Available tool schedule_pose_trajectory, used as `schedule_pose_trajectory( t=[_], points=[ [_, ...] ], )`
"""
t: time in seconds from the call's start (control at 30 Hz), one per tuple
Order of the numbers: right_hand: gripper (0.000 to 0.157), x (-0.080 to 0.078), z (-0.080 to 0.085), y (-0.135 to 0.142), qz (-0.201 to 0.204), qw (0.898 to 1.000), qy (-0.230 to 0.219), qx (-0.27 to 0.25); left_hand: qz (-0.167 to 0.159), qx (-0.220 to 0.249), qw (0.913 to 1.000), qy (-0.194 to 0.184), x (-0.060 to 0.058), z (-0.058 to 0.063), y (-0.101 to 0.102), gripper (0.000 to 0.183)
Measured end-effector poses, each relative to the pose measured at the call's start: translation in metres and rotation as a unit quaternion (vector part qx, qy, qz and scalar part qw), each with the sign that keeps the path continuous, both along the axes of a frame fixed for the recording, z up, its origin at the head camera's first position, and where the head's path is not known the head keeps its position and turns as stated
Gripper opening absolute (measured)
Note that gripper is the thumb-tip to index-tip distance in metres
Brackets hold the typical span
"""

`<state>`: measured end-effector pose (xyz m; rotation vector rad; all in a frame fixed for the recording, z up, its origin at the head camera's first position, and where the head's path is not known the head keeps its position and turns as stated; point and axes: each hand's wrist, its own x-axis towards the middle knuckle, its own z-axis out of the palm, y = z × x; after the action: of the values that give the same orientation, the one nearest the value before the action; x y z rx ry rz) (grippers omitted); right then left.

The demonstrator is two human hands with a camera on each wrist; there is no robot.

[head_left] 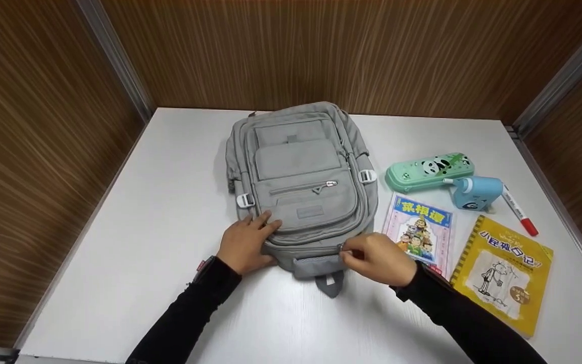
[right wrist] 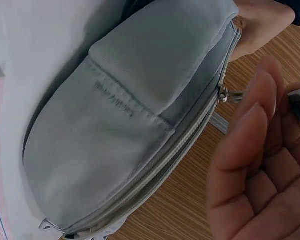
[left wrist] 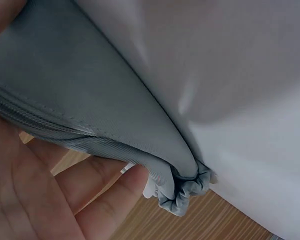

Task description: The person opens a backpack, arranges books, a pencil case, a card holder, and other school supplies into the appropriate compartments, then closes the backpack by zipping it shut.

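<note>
A grey backpack [head_left: 298, 192] lies front side up, its bottom end towards me. My left hand [head_left: 248, 245] rests on its lower left corner, fingers spread over the front and thumb by the bottom edge. The left wrist view shows these fairly straight fingers [left wrist: 107, 195] along the bag's edge. At the bottom right, my right hand [head_left: 379, 257] pinches a zipper pull between thumb and bent fingers. In the right wrist view, the zipper slider [right wrist: 223, 94] sits on the zipper track [right wrist: 155, 170]; the fingers hide part of the pull.
Right of the bag, on the white table [head_left: 170, 177], lie a green panda pencil case [head_left: 430, 172], a blue bottle [head_left: 478, 193], a red-capped marker [head_left: 518, 210], a pink-and-blue book [head_left: 417, 230] and a yellow book [head_left: 505, 278]. Wood-grain panels [head_left: 321, 50] enclose the back and sides.
</note>
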<state>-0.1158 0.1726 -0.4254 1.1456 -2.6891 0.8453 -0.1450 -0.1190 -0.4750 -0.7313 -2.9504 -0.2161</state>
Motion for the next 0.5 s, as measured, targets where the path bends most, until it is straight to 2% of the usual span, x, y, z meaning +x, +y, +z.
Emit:
schedule_pose_trajectory(
  t=[0.2, 0.5],
  points=[
    [0.026, 0.001, -0.004, -0.01, -0.001, 1.0, 0.014, 0.017, 0.01, -0.011, 0.9995, 0.03, 0.006, -0.003, 0.008, 0.081],
    [0.027, 0.003, -0.007, -0.019, -0.003, 0.999, 0.025, 0.02, 0.038, -0.036, 0.9979, 0.039, 0.014, -0.002, 0.02, 0.083]
  ],
)
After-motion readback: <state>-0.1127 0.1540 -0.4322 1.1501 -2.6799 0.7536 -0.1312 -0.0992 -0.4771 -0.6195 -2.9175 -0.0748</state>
